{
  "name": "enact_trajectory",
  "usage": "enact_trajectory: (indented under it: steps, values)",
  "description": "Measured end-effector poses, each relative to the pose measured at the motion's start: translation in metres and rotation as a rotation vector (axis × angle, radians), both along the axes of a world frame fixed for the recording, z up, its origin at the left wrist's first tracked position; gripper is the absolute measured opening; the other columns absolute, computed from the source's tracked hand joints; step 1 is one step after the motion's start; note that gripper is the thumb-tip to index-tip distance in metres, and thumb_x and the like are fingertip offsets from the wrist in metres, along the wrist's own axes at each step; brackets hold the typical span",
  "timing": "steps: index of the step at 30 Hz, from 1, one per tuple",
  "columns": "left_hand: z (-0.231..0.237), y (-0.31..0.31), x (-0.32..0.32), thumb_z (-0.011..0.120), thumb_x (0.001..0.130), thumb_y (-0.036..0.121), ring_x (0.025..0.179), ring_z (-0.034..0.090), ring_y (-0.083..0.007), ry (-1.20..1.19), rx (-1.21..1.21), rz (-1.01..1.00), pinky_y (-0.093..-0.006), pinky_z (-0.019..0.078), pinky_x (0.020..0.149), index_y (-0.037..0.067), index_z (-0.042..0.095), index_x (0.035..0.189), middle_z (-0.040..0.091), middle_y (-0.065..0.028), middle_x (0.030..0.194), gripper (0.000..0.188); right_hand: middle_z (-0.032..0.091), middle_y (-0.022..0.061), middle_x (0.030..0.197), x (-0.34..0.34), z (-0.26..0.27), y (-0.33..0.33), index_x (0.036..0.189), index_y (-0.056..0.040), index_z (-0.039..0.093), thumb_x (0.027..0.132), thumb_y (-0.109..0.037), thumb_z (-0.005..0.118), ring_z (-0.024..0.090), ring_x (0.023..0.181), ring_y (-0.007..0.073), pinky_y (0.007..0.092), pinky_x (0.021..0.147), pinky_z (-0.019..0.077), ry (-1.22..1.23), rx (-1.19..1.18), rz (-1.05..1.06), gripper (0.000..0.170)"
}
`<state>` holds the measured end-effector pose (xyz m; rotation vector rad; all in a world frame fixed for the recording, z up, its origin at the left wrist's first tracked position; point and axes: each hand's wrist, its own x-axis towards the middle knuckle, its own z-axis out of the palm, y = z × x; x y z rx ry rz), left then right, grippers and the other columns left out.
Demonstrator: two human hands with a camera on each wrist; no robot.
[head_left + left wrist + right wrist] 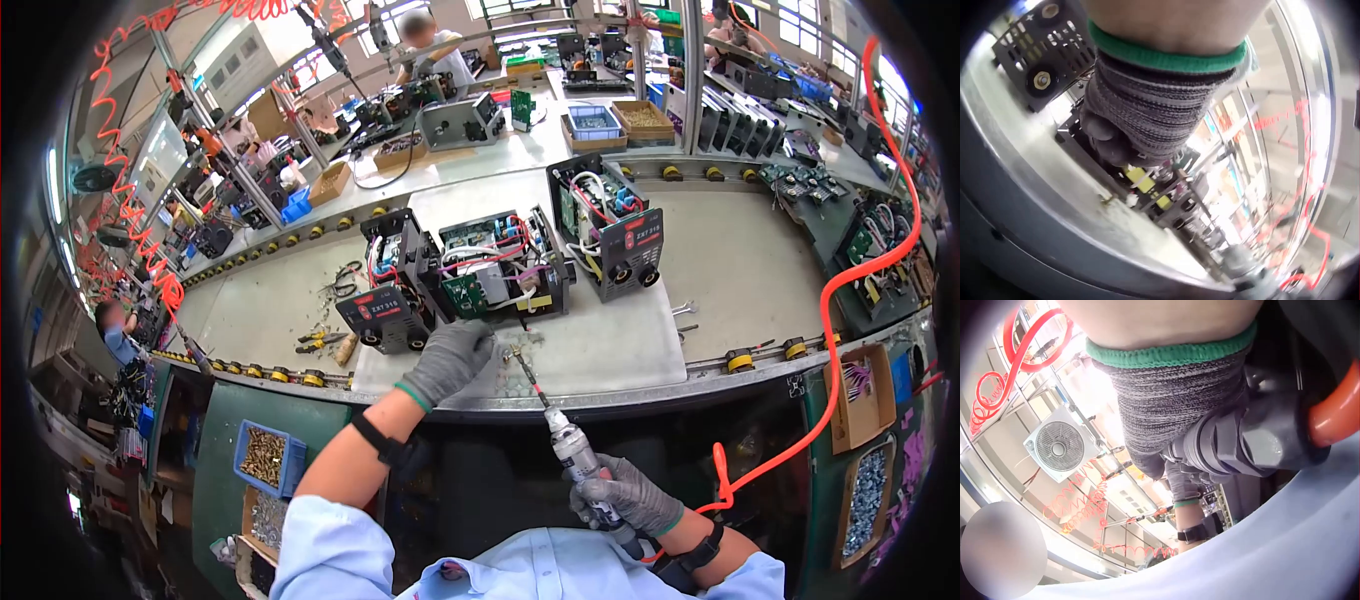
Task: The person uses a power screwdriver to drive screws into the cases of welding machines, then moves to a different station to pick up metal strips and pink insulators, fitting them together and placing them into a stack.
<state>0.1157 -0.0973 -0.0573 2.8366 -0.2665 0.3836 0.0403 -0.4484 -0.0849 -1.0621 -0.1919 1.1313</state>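
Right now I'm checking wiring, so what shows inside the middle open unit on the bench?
Inside the middle unit, a green circuit board, a grey block and white, red and purple wires show. What lies behind the board and beneath the wires is covered.

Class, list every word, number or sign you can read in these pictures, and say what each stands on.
"ZX7 315": on the left front panel.
"ZX7 315": on the right front panel.
"+": by a socket on the left front panel, seen in the left wrist view.
Too small or blurred to read: the panels' red labels and the print on the power tool.
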Motion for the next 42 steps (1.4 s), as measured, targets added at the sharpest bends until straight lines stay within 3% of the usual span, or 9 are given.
enact_trajectory:
  steps: [1,5,21,24,26,35,40,41,42]
  values:
    - [0.005,-0.002,-0.007,0.067,0.095,0.018,0.076,0.071,-0.0274,0.053,-0.236,0.074,-0.0389,0.0571,0.071,0.002,0.073,0.102,0.073,-0.0156,0.083,0.018,0.066,0.0079,0.085,0.001,0.000,0.002,0.120,-0.0041,0.057,0.084,-0.040,0.078,0.066,0.070,0.0132,0.0274,0.062,0.0550,0.012,0.021,0.021,0.055]
    - [0.029,-0.016,-0.028,0.069,0.096,0.021,0.074,0.069,-0.0144,0.169,-0.611,0.145,-0.0319,0.0552,0.071,-0.001,0.072,0.106,0.074,-0.0127,0.083,0.024,0.066,0.0073,0.085,0.006,0.005,0.012,0.121,-0.0035,0.056,0.084,-0.040,0.078,0.066,0.070,0.0129,0.0269,0.062,0.0552,0.015,0.064,0.062,0.056]
    - [0.044,-0.029,-0.032,0.073,0.088,0.007,0.068,0.063,-0.0103,-0.200,-0.343,-0.060,-0.0278,0.0523,0.064,0.001,0.076,0.102,0.069,-0.0058,0.084,0.015,0.065,0.0050,0.086,0.012,0.002,0.002,0.122,-0.0058,0.057,0.084,-0.042,0.079,0.065,0.071,0.0099,0.0238,0.061,0.0544,0.091,0.140,0.103,0.057]
    - [0.048,-0.028,-0.032,0.072,0.092,0.015,0.067,0.062,-0.0096,-0.089,-0.485,-0.060,-0.0264,0.0503,0.061,0.001,0.075,0.100,0.069,-0.0046,0.083,0.016,0.065,0.0050,0.086,0.014,-0.001,-0.001,0.122,-0.0047,0.057,0.083,-0.039,0.079,0.064,0.071,0.0097,0.0239,0.061,0.0541,0.065,0.147,0.112,0.056]
    - [0.054,-0.029,-0.033,0.069,0.098,0.027,0.068,0.060,-0.0082,0.273,-1.046,0.130,-0.0245,0.0478,0.060,0.002,0.073,0.100,0.067,-0.0031,0.081,0.026,0.065,0.0050,0.086,0.015,-0.002,-0.002,0.121,-0.0041,0.057,0.083,-0.038,0.079,0.064,0.071,0.0097,0.0240,0.061,0.0540,0.056,0.137,0.108,0.056]
    - [0.066,-0.030,-0.023,0.068,0.099,0.033,0.066,0.061,-0.0074,0.625,-0.965,0.126,-0.0229,0.0476,0.057,0.005,0.066,0.099,0.065,-0.0004,0.078,0.028,0.067,0.0083,0.085,0.014,-0.015,-0.008,0.121,-0.0014,0.057,0.079,-0.035,0.083,0.065,0.069,0.0126,0.0265,0.062,0.0552,-0.018,0.060,0.102,0.060]
    - [0.088,-0.058,-0.017,0.071,0.097,0.032,0.069,0.064,-0.0070,0.483,-0.722,0.209,-0.0231,0.0490,0.059,0.003,0.067,0.100,0.067,-0.0011,0.081,0.029,0.066,0.0073,0.084,0.016,-0.013,-0.010,0.121,-0.0020,0.056,0.079,-0.034,0.081,0.065,0.070,0.0120,0.0260,0.062,0.0552,-0.008,0.096,0.053,0.058]
    - [0.071,-0.045,-0.008,0.074,0.095,0.031,0.072,0.065,-0.0085,0.263,-0.562,0.085,-0.0248,0.0503,0.061,0.002,0.067,0.102,0.066,0.0001,0.080,0.031,0.066,0.0073,0.084,0.019,-0.012,-0.010,0.121,-0.0020,0.056,0.079,-0.034,0.081,0.065,0.070,0.0120,0.0260,0.062,0.0552,-0.009,0.096,0.048,0.058]
    - [0.094,-0.057,0.001,0.078,0.091,0.028,0.083,0.067,-0.0184,0.166,-0.515,0.071,-0.0333,0.0540,0.072,0.000,0.067,0.105,0.068,-0.0068,0.089,0.034,0.065,0.0068,0.084,0.022,-0.011,-0.010,0.120,-0.0021,0.056,0.080,-0.035,0.081,0.065,0.070,0.0117,0.0256,0.062,0.0549,-0.051,0.085,0.044,0.057]
